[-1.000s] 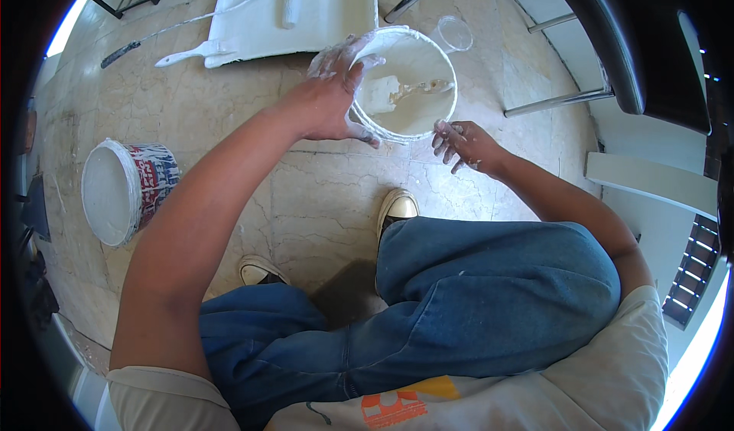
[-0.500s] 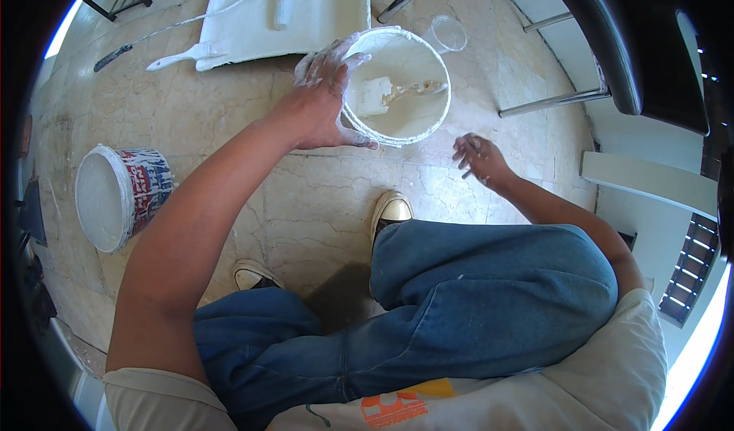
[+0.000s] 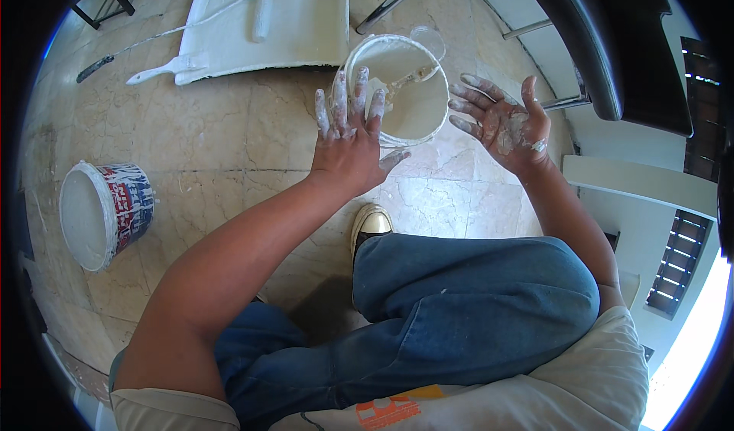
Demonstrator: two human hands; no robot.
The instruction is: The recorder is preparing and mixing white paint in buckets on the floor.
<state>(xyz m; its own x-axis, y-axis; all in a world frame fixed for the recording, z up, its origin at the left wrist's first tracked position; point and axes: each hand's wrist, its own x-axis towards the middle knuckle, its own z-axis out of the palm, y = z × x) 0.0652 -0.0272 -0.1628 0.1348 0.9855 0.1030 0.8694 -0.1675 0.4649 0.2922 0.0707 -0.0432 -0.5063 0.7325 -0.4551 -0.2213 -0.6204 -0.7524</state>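
Observation:
A white, paint-coated bucket stands on the floor in front of me. Inside it lies a paintbrush with a smeared handle; its bristle end is partly hidden by my fingers. My left hand, back up and fingers spread, hovers over or beside the bucket's left rim; whether it touches is hard to tell. White paint streaks its fingers. To the right of the bucket, my right hand is turned palm up with fingers stretched, smeared with paint and holding nothing.
A white paint tray lies far left with a long-handled roller in it and a white-handled brush on its corner. A tipped printed bucket is at left. A clear round container and a black chair are beyond.
My left hand has let go of the bucket's rim and spread its fingers. My right hand has risen, opened and turned palm up. The whole view has shifted slightly.

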